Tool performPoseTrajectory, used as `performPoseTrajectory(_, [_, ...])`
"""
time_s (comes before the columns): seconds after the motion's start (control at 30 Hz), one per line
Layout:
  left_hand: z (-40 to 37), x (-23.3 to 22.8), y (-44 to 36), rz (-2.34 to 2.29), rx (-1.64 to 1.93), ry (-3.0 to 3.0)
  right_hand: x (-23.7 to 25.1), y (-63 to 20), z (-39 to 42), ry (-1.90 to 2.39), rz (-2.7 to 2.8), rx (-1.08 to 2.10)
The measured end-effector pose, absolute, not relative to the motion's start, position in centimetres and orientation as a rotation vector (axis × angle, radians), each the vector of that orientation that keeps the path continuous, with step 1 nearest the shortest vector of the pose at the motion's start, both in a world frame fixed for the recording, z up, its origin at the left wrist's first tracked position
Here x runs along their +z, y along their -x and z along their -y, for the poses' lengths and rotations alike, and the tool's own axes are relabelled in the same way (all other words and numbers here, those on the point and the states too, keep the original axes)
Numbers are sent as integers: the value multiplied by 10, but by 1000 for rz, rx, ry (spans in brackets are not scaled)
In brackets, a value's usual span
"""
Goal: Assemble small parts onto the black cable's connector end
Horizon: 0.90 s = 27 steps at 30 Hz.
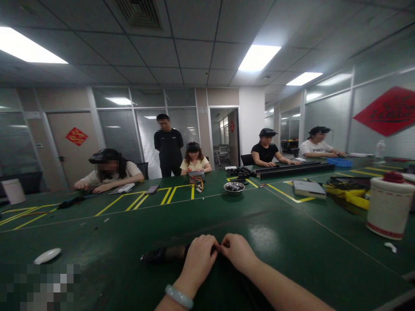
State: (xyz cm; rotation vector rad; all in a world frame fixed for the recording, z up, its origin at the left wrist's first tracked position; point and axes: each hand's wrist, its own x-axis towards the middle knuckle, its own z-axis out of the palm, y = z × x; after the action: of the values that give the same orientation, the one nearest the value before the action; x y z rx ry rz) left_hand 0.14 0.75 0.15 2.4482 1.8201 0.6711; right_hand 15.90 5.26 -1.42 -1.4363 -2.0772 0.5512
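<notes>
On the green table, my left hand (199,261) and my right hand (239,254) meet at the fingertips. Both have their fingers closed in a pinch. Whatever they hold between them is too small or too hidden to make out. Just left of my left hand lies a dark, tube-shaped tool (167,253) with a brownish middle section; its right end is hidden behind that hand. A pale bracelet (179,296) circles my left wrist.
A metal bowl (234,193) with dark small parts stands ahead. Rightward are a white canister (386,209), a flat grey box (309,190) and a yellow tray (358,199). A white oval object (47,256) lies left. Several people sit across the table; one stands.
</notes>
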Motion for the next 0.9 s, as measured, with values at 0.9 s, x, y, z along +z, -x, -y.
performPoseTrajectory(0.9, [-6,1,9,-1737,924,-2460,-8,-158,-75,1421,2295,220])
